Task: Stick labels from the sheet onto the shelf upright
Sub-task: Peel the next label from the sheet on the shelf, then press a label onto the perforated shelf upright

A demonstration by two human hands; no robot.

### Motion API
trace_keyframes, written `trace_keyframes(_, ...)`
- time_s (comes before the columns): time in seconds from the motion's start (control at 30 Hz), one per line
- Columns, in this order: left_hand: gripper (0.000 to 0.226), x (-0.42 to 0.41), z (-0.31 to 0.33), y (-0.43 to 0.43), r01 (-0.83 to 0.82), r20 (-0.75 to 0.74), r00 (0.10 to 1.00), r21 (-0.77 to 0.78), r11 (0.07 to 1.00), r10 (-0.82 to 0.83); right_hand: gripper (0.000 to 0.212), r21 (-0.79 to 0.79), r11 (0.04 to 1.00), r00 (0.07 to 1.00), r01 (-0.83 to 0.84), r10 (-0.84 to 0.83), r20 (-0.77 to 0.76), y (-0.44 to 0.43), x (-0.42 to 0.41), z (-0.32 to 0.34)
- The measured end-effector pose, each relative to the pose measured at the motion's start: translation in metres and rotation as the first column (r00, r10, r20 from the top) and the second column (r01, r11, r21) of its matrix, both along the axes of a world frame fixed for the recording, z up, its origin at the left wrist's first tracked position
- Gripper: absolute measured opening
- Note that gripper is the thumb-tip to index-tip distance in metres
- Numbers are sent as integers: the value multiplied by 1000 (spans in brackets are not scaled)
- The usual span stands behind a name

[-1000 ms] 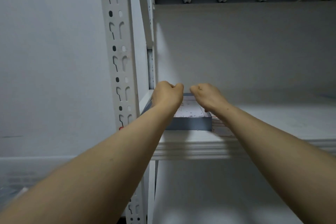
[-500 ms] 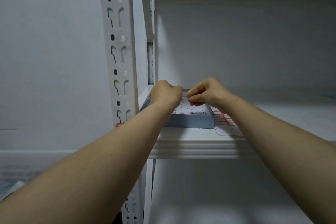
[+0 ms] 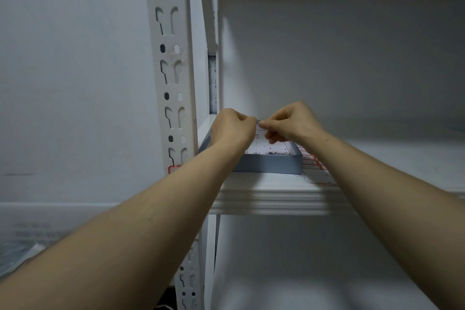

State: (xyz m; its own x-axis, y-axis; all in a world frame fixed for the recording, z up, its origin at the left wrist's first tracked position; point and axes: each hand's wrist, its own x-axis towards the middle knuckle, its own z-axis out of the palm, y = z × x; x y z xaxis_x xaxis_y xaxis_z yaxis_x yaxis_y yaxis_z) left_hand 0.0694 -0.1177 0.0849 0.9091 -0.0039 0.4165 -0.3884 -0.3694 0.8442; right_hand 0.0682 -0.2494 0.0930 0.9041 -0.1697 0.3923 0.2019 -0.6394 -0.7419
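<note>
Scene: Two bare forearms are being stretched up to a white metal shelf board [image 3: 276, 196], as seen from the head camera.
Left hand: The left hand [image 3: 232, 128] is being held over the left part of a blue-grey box [image 3: 269, 165], knuckles toward the camera.
Left grip: The fingers are being held curled and are hidden behind the back of the hand. Whether anything is being pinched cannot be told.
Right hand: The right hand [image 3: 292, 122] is being held just beside the left, above the box, the two nearly touching.
Right grip: Thumb and forefinger are being pressed together on a pale scrap [image 3: 257, 125], too small to be identified.
Box: It is being carried by the shelf board at its left end, near the upright. A white sheet [image 3: 273, 150] with dark specks is being shown inside.
Label sheet: The label sheet [image 3: 312, 165], printed with red-bordered labels, is lying flat on the shelf board just beside the box's right side and is being partly covered by the right forearm.
Shelf upright: The slotted white shelf upright [image 3: 173, 70] is standing left of the hands, apart from both.
Stuck label: One red-bordered label [image 3: 174, 169] is being displayed low on the upright's face, its right end hidden by the left forearm.
</note>
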Motion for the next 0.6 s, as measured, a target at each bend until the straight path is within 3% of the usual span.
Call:
trace_keyframes(0.03,18,-8,1,1,13,60,998,17,1000,-14,8,-21,1000,999,-9,9,38,4,-2,0)
trace_keyframes(0.1,17,-26,-3,6,48,239,970,28,998,-53,20,-47,998,993,-31,36,114,16,-12,-1)
trace_keyframes(0.2,29,-49,-16,18,100,600,794,26,995,-95,28,143,973,969,-178,148,200,42,-29,-3)
trace_keyframes(0.3,42,-55,-33,37,53,720,694,-74,996,17,24,263,920,947,-290,237,216,74,-37,-18)
trace_keyframes(0.37,52,-55,-39,50,15,656,741,-232,973,145,32,228,929,947,-290,244,212,89,-37,-29)
trace_keyframes(0.47,62,-54,-46,76,-77,385,875,-487,870,293,39,241,918,945,-315,279,172,115,-43,-37)
trace_keyframes(0.53,63,-49,-51,94,-145,181,939,-562,815,292,40,282,899,942,-335,312,126,129,-45,-37)
trace_keyframes(0.6,52,-46,-57,106,-143,-11,986,-589,796,169,37,320,880,936,-352,335,107,139,-46,-35)
